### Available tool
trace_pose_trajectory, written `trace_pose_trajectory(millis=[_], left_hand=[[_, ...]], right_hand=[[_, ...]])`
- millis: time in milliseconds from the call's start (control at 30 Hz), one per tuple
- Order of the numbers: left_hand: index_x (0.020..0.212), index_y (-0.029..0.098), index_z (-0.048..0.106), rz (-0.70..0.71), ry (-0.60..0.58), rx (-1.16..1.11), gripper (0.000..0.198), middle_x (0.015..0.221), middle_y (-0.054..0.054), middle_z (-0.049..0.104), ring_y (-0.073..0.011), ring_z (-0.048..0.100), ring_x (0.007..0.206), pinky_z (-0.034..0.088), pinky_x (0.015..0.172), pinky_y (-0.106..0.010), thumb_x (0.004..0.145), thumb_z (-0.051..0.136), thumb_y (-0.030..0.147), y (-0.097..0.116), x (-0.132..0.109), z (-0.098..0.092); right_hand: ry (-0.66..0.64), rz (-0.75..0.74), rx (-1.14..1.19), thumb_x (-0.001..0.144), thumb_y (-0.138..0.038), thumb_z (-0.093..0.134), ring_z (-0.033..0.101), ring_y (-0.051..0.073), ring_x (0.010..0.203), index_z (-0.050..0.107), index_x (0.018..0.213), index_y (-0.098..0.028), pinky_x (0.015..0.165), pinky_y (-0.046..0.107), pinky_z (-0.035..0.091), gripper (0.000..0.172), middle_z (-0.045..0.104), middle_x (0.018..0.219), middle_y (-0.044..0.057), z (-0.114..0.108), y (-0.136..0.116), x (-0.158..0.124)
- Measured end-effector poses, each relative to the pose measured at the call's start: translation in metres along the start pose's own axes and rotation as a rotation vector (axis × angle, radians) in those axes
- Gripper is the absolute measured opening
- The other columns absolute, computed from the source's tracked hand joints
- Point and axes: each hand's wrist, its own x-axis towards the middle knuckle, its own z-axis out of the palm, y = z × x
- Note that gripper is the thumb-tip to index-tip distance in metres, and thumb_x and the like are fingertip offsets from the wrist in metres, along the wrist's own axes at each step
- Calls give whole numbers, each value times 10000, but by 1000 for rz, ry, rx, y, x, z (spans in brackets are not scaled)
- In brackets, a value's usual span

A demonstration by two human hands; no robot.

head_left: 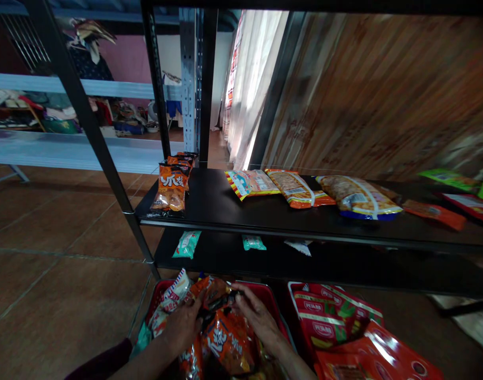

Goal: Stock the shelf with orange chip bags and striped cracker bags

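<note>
My left hand point(185, 323) and my right hand point(259, 315) are both down in a red basket point(271, 295) in front of the rack. Between them is an orange and black snack bag point(213, 289), its edges gripped by the fingers of both hands. Right below lies another orange snack bag point(227, 340) with white lettering, and more packets fill the basket around it. A white, red and blue packet point(173, 298) leans at the basket's left side, next to my left hand. My fingertips are partly hidden among the shiny wrappers.
Black shelves point(209, 211) stand ahead. A row of orange snack bags point(172, 187) stands at the upper shelf's left end; flat packets point(299, 189) lie further right. Small teal packets point(187, 244) lie below. A second basket point(300, 322) holds red packets. A black post point(86, 116) rises at left.
</note>
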Motion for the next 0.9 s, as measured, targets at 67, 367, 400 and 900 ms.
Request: trace_pose_trajectory(millis=[67, 367, 400, 900], left_hand=[[1492, 206, 230, 3, 1, -1, 687, 1390, -101, 507, -226, 461, 1277, 332, 1064, -324, 828, 407, 217, -2, 0, 0], [1508, 204, -33, -1, 28, -45, 839, 1396, -119, 499, -219, 497, 1243, 376, 1005, -315, 829, 459, 227, -4, -5, -5], [1505, 181, -46, -14, 29, -44, 845, 1384, -133, 508, -224, 501, 1240, 382, 997, -315, 831, 461, 227, -5, -6, -5], [1344, 211, 448, 45, -25, -35, 508, 1322, -113, 556, -234, 529, 1204, 380, 1015, -354, 838, 454, 182, -23, -15, 14]], right_hand=[[19, 13, 70, 711, -646, 625, 655, 225, 955, 612, 1029, -269, 927, 383, 498, 493, 665, 971, 22, 3, -1, 2], [175, 31, 159, 634, -433, 737, 586, 139, 694, 604, 739, -202, 672, 256, 489, 286, 612, 731, -23, 7, 9, 11], [178, 25, 147, 638, -419, 729, 571, 129, 670, 604, 732, -197, 651, 242, 471, 271, 607, 712, -27, 6, 9, 10], [208, -40, 332, 553, -454, 790, 537, 103, 649, 584, 695, -197, 681, 240, 450, 359, 586, 678, -47, -2, -3, -2]])
